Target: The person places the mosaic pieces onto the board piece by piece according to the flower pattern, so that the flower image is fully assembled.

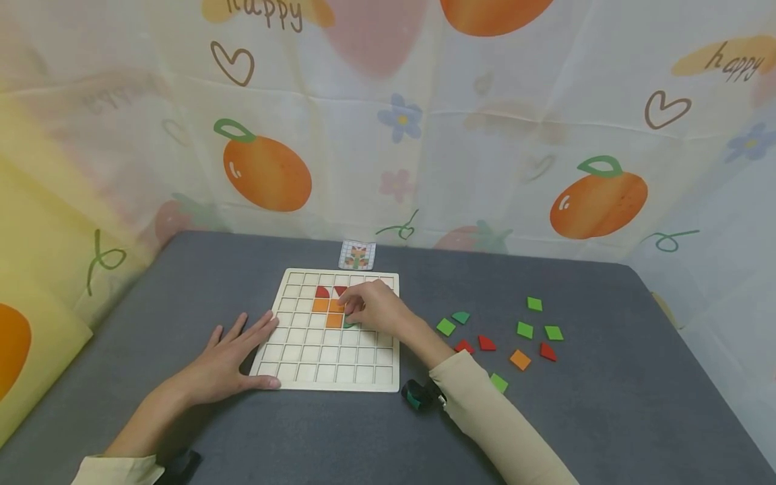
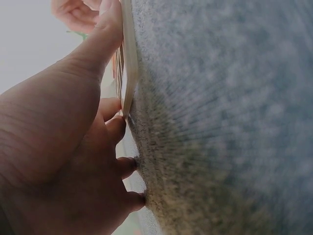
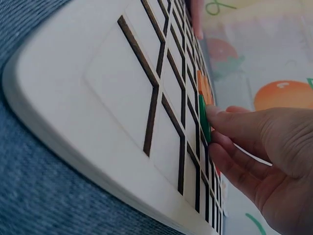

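Note:
A white grid board [image 1: 327, 374] lies on the grey table. My left hand [image 1: 224, 364] rests at its left edge, fingers spread, thumb by the near left corner; in the left wrist view the thumb lies along the rim. Over the middle of the board, my right hand [image 1: 378, 306] pinches a green tile [image 3: 204, 117] between thumb and fingers, right at the grid. Beside that tile are orange square tiles, one [image 1: 334, 321] directly to its left. Farther up the grid sit a red curved tile [image 1: 322, 292] and another red tile [image 1: 341, 291], partly covered by my right fingers.
Behind the board lies a small pattern card [image 1: 357, 256]. Loose tiles are scattered to the right: several light green squares [image 1: 525, 330], a darker green piece [image 1: 461, 317], red pieces [image 1: 487, 343] and an orange square [image 1: 520, 360]. A black device [image 1: 417, 395] is at my right wrist.

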A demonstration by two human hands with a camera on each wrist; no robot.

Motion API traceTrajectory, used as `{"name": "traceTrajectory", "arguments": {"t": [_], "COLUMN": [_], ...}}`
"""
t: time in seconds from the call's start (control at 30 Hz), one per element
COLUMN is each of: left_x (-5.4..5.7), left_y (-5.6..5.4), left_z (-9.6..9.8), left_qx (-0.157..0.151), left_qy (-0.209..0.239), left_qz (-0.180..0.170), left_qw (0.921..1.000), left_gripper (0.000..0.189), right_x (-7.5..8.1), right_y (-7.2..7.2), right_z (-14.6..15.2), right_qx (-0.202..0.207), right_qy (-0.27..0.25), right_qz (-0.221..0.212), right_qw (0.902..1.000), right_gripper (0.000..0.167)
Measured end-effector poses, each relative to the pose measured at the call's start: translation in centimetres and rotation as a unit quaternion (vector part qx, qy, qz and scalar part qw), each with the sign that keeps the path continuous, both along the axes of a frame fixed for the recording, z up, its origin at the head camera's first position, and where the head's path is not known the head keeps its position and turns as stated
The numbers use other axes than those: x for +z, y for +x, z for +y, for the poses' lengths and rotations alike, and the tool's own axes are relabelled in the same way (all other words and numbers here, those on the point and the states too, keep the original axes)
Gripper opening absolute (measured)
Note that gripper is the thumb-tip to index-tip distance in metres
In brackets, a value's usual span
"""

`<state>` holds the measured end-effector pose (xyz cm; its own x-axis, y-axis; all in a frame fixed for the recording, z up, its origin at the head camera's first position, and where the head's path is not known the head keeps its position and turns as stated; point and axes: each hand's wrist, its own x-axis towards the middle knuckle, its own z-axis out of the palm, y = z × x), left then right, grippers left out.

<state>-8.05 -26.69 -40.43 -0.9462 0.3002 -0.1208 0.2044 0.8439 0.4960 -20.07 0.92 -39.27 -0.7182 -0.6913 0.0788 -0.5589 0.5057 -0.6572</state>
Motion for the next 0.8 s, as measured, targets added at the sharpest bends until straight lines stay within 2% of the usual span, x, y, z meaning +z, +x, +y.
{"name": "traceTrajectory", "arguments": {"t": [0.2,0.5,0.8], "left_x": [0.0,0.0,0.0], "left_y": [-0.1,0.0,0.1], "left_z": [0.1,0.1,-0.2], "left_qx": [-0.004,-0.010,-0.006], "left_qy": [0.002,0.002,-0.005], "left_qz": [0.000,0.009,0.008], "left_qw": [1.0000,0.9999,0.9999], "left_gripper": [0.109,0.107,0.107], "right_x": [0.0,0.7,1.5], "right_y": [0.1,0.3,0.3], "right_z": [0.2,2.4,6.3], "right_qx": [0.003,0.043,0.008], "right_qy": [0.006,-0.006,0.022], "right_qz": [-0.002,0.022,0.005], "right_qw": [1.0000,0.9988,0.9997], "right_gripper": [0.025,0.022,0.025]}}
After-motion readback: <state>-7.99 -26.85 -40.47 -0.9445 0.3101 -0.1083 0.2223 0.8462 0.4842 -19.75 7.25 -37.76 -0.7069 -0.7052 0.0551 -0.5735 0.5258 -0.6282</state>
